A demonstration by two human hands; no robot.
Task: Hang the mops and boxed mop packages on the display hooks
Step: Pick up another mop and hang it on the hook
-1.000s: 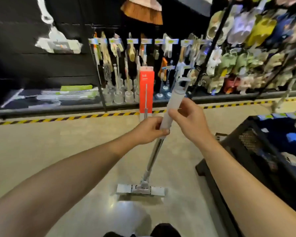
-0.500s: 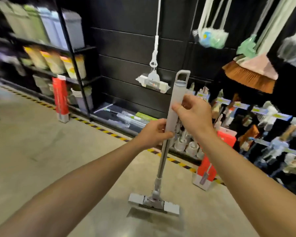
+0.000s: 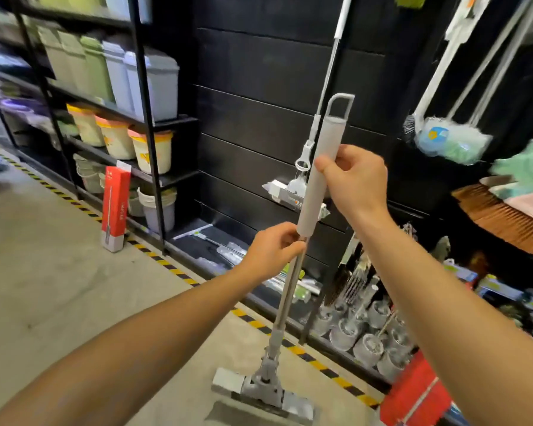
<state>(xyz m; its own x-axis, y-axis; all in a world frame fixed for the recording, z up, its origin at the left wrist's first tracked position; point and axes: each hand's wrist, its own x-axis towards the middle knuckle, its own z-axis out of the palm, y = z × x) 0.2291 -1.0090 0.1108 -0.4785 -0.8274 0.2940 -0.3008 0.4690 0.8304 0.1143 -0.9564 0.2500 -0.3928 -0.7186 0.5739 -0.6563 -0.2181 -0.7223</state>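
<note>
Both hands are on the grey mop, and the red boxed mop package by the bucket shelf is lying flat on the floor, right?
Not quite. The head view shows the red boxed mop package standing upright on the floor by the bucket shelf, not lying flat. Both the left hand and right hand do hold the grey mop.

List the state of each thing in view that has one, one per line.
Left hand: grips the mop's metal pole just below the grey sleeve.
Right hand: grips the grey sleeve.
Held mop: upright, not hung, hanging loop on top free.
White mop: hanging on the black wall.
Red boxed mop: standing on the floor, leaning on the shelving.
</note>
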